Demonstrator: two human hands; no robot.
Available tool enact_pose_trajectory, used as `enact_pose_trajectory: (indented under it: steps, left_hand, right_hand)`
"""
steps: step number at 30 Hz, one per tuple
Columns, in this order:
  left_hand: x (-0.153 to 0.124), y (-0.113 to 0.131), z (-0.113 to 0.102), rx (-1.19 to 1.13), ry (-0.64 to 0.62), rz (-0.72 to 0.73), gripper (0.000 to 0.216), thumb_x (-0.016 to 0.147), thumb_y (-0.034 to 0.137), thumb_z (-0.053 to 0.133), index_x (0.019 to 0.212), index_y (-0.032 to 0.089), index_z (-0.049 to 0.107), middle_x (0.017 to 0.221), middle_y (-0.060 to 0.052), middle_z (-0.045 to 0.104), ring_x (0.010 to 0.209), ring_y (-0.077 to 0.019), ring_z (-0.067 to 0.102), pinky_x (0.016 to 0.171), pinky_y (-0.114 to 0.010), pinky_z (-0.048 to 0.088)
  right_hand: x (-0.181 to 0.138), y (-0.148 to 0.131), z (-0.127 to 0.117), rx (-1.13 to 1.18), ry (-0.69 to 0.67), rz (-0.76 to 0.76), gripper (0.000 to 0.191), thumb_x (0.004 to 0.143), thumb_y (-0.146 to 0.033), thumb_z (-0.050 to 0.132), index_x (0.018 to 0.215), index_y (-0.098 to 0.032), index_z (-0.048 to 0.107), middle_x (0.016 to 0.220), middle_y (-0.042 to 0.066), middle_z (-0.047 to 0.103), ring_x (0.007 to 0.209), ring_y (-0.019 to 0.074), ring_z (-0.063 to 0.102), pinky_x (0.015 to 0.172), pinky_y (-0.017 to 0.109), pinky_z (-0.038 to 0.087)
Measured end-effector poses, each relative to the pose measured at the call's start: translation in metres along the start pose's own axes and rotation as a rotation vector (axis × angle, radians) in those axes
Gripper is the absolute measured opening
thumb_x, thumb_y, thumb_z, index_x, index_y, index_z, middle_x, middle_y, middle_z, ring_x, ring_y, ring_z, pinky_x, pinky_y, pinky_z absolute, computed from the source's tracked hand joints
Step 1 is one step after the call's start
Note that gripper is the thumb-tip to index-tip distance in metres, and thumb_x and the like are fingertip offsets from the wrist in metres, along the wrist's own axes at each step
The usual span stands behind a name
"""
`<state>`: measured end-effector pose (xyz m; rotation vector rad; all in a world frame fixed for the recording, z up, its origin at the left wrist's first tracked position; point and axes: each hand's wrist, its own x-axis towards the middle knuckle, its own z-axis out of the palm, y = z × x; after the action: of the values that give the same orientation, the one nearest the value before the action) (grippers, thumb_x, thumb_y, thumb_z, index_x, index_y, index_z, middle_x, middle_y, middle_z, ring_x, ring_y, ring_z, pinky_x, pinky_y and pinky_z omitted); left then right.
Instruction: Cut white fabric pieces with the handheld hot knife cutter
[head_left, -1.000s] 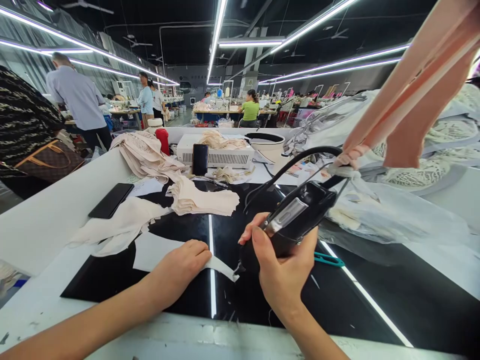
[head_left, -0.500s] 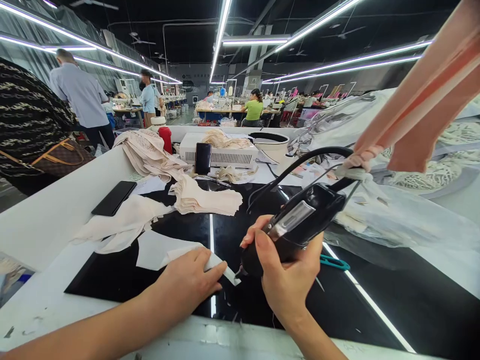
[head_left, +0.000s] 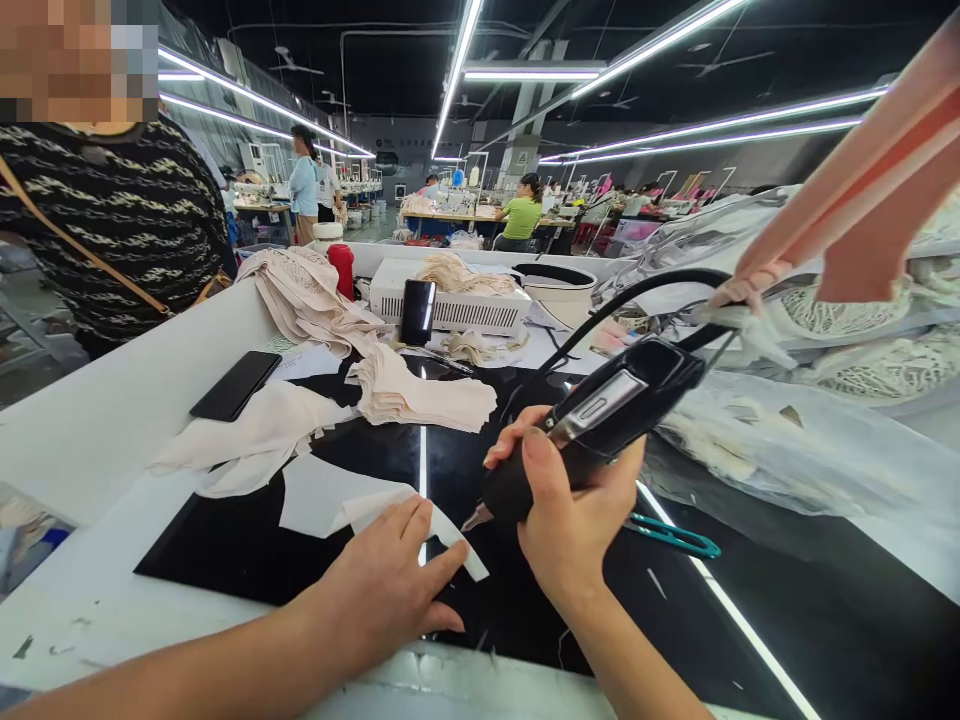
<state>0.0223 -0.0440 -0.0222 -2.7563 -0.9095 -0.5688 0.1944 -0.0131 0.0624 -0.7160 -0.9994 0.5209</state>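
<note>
My right hand [head_left: 574,520] is wrapped round a black corded handheld cutter [head_left: 611,405], its pointed metal tip aimed down and left. That tip is just beside the narrow end of a white fabric piece [head_left: 319,497]; whether they touch, I cannot tell. Over the fabric, my left hand [head_left: 386,580] lies with fingers stretched and thumb apart, pressing near the narrow end. The fabric lies on a glossy black board [head_left: 225,555], partly folded over beside my fingers. A peach cloth strip [head_left: 847,190] is knotted round the cutter's rear end and runs up to the right.
A teal-handled tool [head_left: 675,535] lies right of my right hand. Stacked cream fabric pieces [head_left: 427,395], a dark phone [head_left: 236,385] and an upright phone [head_left: 418,312] are beyond. A white vented box [head_left: 480,310] stands behind. At left stands a person in a patterned top [head_left: 127,220].
The cutter tip has shifted slightly left and up along the fabric's edge. My left thumb has spread away from the fingers. The person at left has turned and now stands upright in view.
</note>
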Motion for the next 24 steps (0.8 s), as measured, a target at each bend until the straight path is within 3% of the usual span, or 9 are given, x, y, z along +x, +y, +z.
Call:
enact_pose_trajectory:
  steps: [8,24]
  left_hand:
    - [0.000,0.003,0.002,-0.023,0.082,-0.003,0.073,0.079,0.067,0.087,0.130,0.018,0.070,0.128,-0.028,0.071,0.120,-0.0414,0.073,0.095,-0.054,0.066]
    - [0.003,0.004,0.007,-0.033,0.129,0.007,0.071,0.081,0.070,0.084,0.127,0.017,0.071,0.125,-0.029,0.073,0.121,-0.0401,0.074,0.096,-0.053,0.066]
  right_hand:
    - [-0.002,0.010,0.005,0.005,-0.045,-0.019,0.034,0.087,-0.024,0.082,0.102,-0.029,0.052,0.082,-0.010,0.072,0.055,0.0103,0.066,0.052,0.025,0.061]
    - [0.004,0.019,0.017,0.047,-0.096,-0.013,0.029,0.089,-0.021,0.079,0.103,-0.029,0.054,0.083,-0.009,0.072,0.055,0.0105,0.066,0.052,0.025,0.061]
